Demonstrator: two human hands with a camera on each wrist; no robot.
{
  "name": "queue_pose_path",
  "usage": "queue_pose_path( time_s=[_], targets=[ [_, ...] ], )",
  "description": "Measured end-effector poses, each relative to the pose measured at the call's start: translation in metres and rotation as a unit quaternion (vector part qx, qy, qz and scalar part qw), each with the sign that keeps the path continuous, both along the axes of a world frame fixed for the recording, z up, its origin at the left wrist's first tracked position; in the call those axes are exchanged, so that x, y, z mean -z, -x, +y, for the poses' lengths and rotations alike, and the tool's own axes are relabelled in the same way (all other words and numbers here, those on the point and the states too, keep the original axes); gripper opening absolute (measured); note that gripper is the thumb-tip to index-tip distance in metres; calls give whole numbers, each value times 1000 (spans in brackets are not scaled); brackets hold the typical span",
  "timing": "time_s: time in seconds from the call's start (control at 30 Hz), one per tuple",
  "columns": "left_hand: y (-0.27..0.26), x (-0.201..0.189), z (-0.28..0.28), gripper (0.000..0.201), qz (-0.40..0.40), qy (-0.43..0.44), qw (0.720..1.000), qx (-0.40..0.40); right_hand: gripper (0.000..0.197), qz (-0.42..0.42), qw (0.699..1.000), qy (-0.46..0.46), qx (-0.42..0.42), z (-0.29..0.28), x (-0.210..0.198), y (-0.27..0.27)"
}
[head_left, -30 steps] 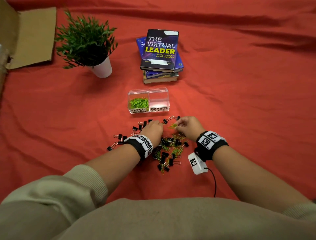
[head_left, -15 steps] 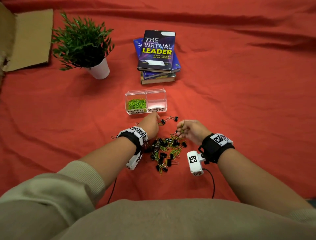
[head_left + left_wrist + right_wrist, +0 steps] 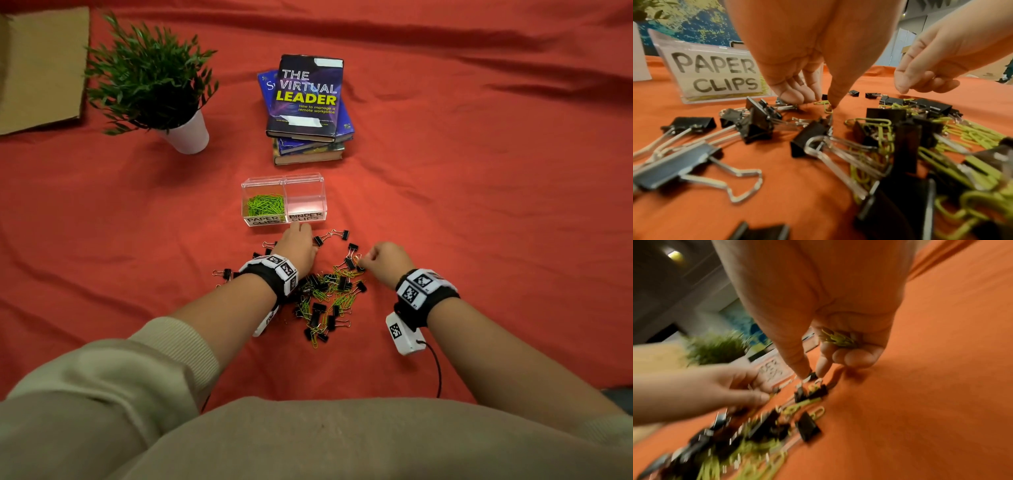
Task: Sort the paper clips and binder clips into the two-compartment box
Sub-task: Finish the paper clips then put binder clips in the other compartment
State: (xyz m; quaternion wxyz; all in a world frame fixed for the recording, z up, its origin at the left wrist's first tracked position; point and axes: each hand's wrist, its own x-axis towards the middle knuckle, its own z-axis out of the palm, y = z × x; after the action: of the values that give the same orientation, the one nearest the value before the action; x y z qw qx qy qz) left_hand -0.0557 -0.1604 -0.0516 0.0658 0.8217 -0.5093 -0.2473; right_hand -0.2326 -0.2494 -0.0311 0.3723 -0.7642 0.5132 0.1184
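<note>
A clear two-compartment box (image 3: 284,178) stands just ahead of my hands. Its left half, labelled PAPER CLIPS (image 3: 715,73), holds green paper clips (image 3: 265,205); the right half, labelled BINDER CLIPS (image 3: 306,217), looks empty. Black binder clips and green paper clips lie mixed in a pile (image 3: 325,294) between my wrists. My left hand (image 3: 299,233) is right in front of the box and pinches a single green paper clip (image 3: 825,104) that lies on the cloth. My right hand (image 3: 368,257) holds a bunch of green paper clips (image 3: 838,339) in its curled fingers, while its thumb and forefinger reach down to a binder clip (image 3: 813,375).
All of it lies on a wrinkled red cloth (image 3: 479,222). Beyond the box are a stack of books (image 3: 308,106) and a potted plant (image 3: 150,85) in a white cup. A cardboard sheet (image 3: 41,65) lies at the far left. Stray binder clips (image 3: 222,273) lie left of my left wrist.
My left hand has moved forward from the pile to just before the box. My right hand has drawn away from it, a little to the right.
</note>
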Motion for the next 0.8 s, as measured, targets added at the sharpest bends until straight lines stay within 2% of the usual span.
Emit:
queue_pose_path(
  time_s=[0.13,0.27,0.4,0.47,0.6,0.67,0.73,0.8],
  targets=[
    [1,-1,1,31,-1,5,1000,-27,34,44,996,29,-68,13,4,-10],
    [4,-5,2,19,-22,-14,1000,12,17,16,996,9,-83,21,-1,-19],
    [9,-10,1,36,-82,-47,993,69,18,7,996,-29,-79,20,-3,-22],
    [14,-12,0,37,-111,-53,989,88,19,-23,996,-33,-74,19,-4,-20],
    [18,-12,-1,34,-124,-46,987,87,12,-77,997,-27,-10,12,-5,-15],
    [17,-11,0,35,-121,-44,988,83,8,-124,989,-61,46,5,-3,-12],
    [15,-11,2,37,-112,-43,989,86,9,-190,966,-127,122,-2,-3,-9],
    [11,-10,3,39,-90,-36,992,86,22,-236,939,-174,177,-9,-5,-3]
  ],
)
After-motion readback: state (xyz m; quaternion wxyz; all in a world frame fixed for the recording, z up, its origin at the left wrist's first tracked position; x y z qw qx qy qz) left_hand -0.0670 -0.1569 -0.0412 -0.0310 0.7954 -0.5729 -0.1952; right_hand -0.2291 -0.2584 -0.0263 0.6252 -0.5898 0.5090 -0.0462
